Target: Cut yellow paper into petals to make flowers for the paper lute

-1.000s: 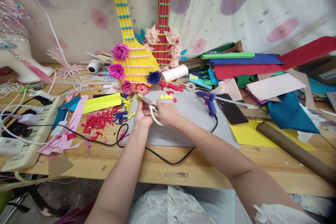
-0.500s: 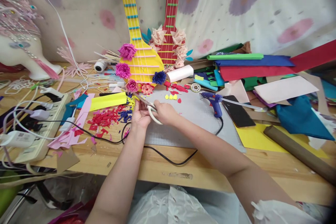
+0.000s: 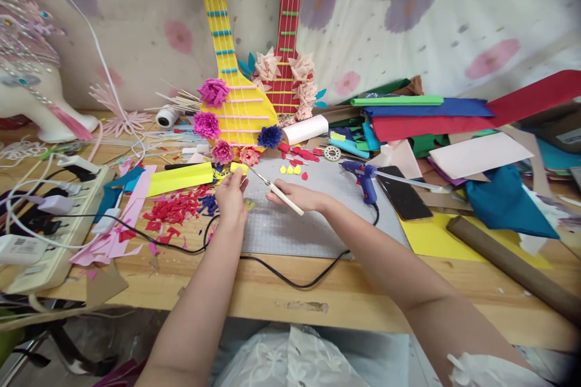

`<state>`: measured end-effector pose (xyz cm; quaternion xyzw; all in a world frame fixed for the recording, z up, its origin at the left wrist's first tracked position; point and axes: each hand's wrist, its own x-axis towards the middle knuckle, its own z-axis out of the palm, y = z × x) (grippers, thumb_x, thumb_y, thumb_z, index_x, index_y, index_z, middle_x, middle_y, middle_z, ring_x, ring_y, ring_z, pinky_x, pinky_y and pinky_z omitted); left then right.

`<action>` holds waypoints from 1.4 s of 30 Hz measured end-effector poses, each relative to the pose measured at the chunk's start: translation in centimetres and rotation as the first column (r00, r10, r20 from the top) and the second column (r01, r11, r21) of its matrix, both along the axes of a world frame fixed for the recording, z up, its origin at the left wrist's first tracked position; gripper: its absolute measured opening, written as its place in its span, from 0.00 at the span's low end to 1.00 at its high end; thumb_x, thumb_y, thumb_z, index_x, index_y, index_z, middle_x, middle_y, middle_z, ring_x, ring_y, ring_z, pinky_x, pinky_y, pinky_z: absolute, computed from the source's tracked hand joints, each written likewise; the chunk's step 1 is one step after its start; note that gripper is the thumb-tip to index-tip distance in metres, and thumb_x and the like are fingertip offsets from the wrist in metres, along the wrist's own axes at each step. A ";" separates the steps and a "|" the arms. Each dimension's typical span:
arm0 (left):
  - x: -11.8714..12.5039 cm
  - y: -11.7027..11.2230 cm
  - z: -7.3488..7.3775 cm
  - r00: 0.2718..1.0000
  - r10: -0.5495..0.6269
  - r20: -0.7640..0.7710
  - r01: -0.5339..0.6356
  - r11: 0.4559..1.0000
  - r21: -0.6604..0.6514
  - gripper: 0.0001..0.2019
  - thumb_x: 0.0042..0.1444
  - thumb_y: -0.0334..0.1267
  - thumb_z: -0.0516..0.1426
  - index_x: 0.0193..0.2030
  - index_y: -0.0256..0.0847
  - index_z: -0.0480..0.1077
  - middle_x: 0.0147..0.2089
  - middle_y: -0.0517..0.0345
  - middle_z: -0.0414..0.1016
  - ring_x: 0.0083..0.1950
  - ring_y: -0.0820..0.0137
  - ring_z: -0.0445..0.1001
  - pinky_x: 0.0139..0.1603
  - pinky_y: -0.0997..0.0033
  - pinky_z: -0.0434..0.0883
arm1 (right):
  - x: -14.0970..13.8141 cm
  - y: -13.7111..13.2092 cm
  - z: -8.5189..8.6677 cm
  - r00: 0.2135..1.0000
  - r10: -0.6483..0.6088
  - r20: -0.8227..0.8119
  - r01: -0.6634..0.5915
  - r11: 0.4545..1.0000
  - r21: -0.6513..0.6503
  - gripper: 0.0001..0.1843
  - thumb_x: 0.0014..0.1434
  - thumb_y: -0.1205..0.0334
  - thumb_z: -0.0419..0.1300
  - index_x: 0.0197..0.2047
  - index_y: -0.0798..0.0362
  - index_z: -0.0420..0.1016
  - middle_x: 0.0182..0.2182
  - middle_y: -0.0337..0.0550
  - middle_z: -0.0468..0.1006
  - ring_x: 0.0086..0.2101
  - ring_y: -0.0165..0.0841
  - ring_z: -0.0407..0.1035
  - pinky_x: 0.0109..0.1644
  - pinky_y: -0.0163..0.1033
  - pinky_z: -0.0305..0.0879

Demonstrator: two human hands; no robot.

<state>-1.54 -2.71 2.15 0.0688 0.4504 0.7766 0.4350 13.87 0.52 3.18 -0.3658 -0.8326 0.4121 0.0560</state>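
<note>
My left hand is closed, pinching a small piece of yellow paper at its fingertips. My right hand grips a pair of scissors with cream handles; the blades point up and left, close to the yellow paper but apart from it. Both hands are over the grey cutting mat. Behind them on the mat lie several small yellow petal-shaped pieces and a red one. Left of my left hand are a folded yellow strip and heaps of red scraps and blue scraps.
A blue glue gun stands beside a black phone; its cord loops across the table front. Paper lutes, one yellow and one red, lean at the back. A power strip lies left, coloured paper sheets right.
The scissors have moved away from my left hand to the right and turned. The yellow paper now shows at my left fingertips. A small yellowish scrap appears beside my left hand.
</note>
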 end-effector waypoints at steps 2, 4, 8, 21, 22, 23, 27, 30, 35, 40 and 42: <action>0.4 0.3 0.2 1.000 0.011 0.014 -0.011 1.000 0.004 0.05 0.45 0.27 0.62 0.24 0.36 0.70 0.24 0.65 0.72 0.26 0.82 0.71 0.34 0.81 0.66 | -0.1 -0.4 -0.1 0.999 -0.034 0.042 0.034 0.999 0.017 0.22 0.58 0.41 0.48 0.39 0.53 0.61 0.34 0.39 0.72 0.32 0.28 0.66 0.34 0.32 0.60; 0.6 0.5 0.4 0.989 -0.028 0.147 0.032 0.999 -0.021 0.05 0.46 0.27 0.61 0.25 0.37 0.69 0.23 0.65 0.71 0.25 0.82 0.70 0.34 0.81 0.66 | -0.5 -1.1 -0.2 0.993 -0.098 0.070 0.093 0.993 0.067 0.23 0.58 0.41 0.48 0.41 0.54 0.61 0.35 0.42 0.73 0.33 0.30 0.67 0.34 0.33 0.60; 0.9 0.7 0.6 0.849 -0.149 0.507 0.210 0.976 -0.065 0.10 0.54 0.36 0.57 0.23 0.37 0.69 0.21 0.63 0.70 0.24 0.76 0.70 0.32 0.74 0.68 | -1.5 -2.3 -0.7 0.956 -0.279 0.091 0.226 0.896 0.382 0.27 0.56 0.39 0.49 0.43 0.57 0.61 0.40 0.51 0.73 0.40 0.36 0.67 0.39 0.37 0.60; 1.5 0.8 -0.4 0.748 -0.269 0.607 0.315 0.949 0.032 0.17 0.58 0.42 0.52 0.22 0.41 0.72 0.21 0.60 0.73 0.24 0.73 0.69 0.18 0.78 0.53 | -1.2 -1.7 -0.3 0.930 -0.323 0.176 0.125 0.727 0.675 0.25 0.60 0.42 0.44 0.42 0.57 0.61 0.38 0.54 0.75 0.39 0.40 0.70 0.38 0.38 0.58; 1.6 0.9 -0.4 0.748 -0.273 0.605 0.318 0.947 0.035 0.17 0.58 0.43 0.51 0.22 0.41 0.72 0.21 0.60 0.73 0.24 0.73 0.69 0.17 0.78 0.53 | -1.2 -1.7 -0.2 0.927 -0.322 0.193 0.112 0.729 0.676 0.24 0.60 0.43 0.43 0.42 0.57 0.61 0.39 0.54 0.75 0.39 0.40 0.70 0.38 0.38 0.58; 1.6 1.0 -0.5 0.750 -0.273 0.602 0.318 0.948 0.034 0.17 0.58 0.43 0.51 0.21 0.41 0.72 0.21 0.60 0.73 0.24 0.73 0.69 0.17 0.78 0.53 | -1.2 -1.6 0.0 0.923 -0.320 0.212 0.099 0.732 0.674 0.23 0.60 0.44 0.43 0.43 0.57 0.61 0.39 0.54 0.75 0.40 0.40 0.70 0.39 0.38 0.59; 1.7 1.2 -0.6 0.760 -0.262 0.595 0.309 0.951 0.024 0.17 0.58 0.43 0.52 0.22 0.41 0.72 0.22 0.59 0.73 0.25 0.74 0.70 0.17 0.79 0.54 | -1.4 -1.6 0.5 0.900 -0.320 0.294 0.060 0.761 0.646 0.22 0.61 0.46 0.44 0.44 0.58 0.61 0.41 0.57 0.75 0.41 0.41 0.70 0.39 0.39 0.59; 1.9 1.4 -0.4 0.761 -0.258 0.595 0.307 0.952 0.020 0.17 0.58 0.43 0.51 0.22 0.41 0.71 0.22 0.58 0.73 0.27 0.72 0.71 0.17 0.80 0.55 | -1.6 -1.4 0.8 0.895 -0.322 0.310 0.049 0.760 0.648 0.21 0.60 0.47 0.45 0.45 0.57 0.61 0.42 0.56 0.75 0.41 0.41 0.70 0.38 0.39 0.60; 2.1 1.6 -0.2 0.751 -0.248 0.612 0.285 0.958 0.039 0.19 0.59 0.43 0.50 0.20 0.39 0.69 0.21 0.60 0.72 0.27 0.73 0.72 0.24 0.76 0.66 | -1.8 -1.2 0.7 0.903 -0.329 0.276 0.056 0.729 0.683 0.19 0.60 0.49 0.45 0.44 0.57 0.61 0.40 0.55 0.76 0.38 0.41 0.71 0.36 0.39 0.59; 2.2 1.6 -0.3 0.755 -0.260 0.602 0.289 0.956 0.050 0.18 0.59 0.43 0.51 0.21 0.39 0.71 0.23 0.59 0.73 0.28 0.73 0.72 0.32 0.71 0.70 | -1.8 -1.4 0.8 0.897 -0.333 0.290 0.052 0.731 0.680 0.19 0.60 0.50 0.45 0.45 0.57 0.60 0.40 0.56 0.76 0.38 0.42 0.71 0.37 0.39 0.59; 2.2 1.6 -0.5 0.757 -0.246 0.605 0.273 0.961 0.049 0.18 0.59 0.42 0.51 0.22 0.40 0.71 0.23 0.59 0.73 0.30 0.72 0.73 0.34 0.70 0.70 | -1.8 -1.5 0.9 0.890 -0.343 0.299 0.055 0.733 0.678 0.19 0.60 0.50 0.45 0.45 0.57 0.60 0.40 0.57 0.76 0.38 0.42 0.71 0.37 0.40 0.59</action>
